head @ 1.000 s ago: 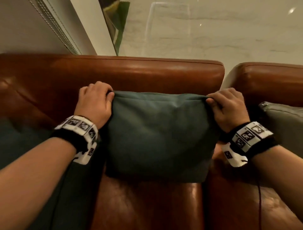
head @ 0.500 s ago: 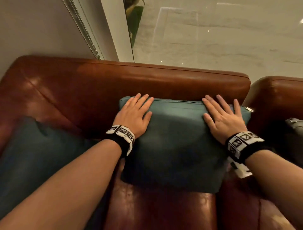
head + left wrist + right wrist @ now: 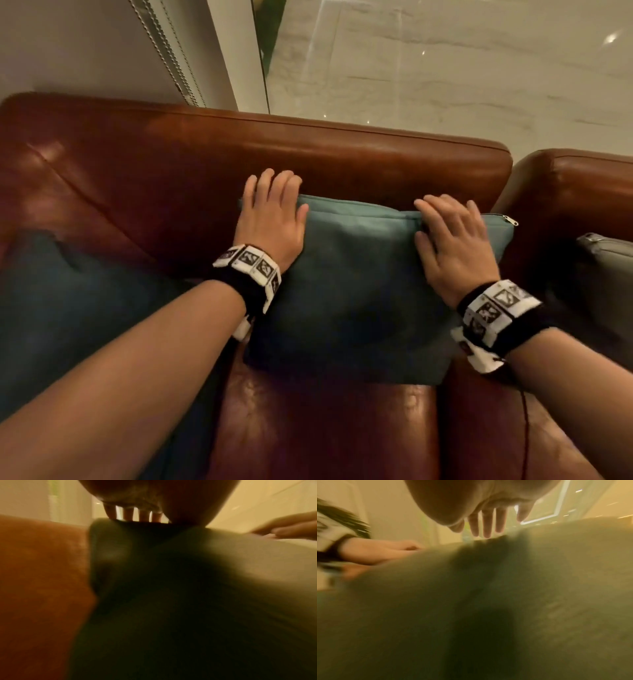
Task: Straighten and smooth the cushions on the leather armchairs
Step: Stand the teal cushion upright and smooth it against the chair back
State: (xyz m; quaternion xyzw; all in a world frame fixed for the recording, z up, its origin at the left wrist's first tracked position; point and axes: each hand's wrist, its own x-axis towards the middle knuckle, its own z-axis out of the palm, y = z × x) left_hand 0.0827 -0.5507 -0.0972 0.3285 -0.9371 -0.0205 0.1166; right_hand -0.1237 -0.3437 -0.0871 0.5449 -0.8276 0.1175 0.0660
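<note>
Teal cushion (image 3: 356,274) leans against the armchair (image 3: 308,144) back; left hand (image 3: 270,216) at ten o'clock and right hand (image 3: 452,240) at two o'clock press flat, fingers straight.

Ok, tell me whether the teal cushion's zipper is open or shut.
Shut, as far as shows: the zipper pull sits at the teal cushion's right top corner, with no gap visible. The right hand covers part of it.

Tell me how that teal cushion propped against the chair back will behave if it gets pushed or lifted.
The teal cushion probably gives softly: its fabric dents under the left hand and right hand. It likely flops rather than holding shape, since its top edge sags between them. On the smooth leather seat it may slide forward when pushed.
</note>
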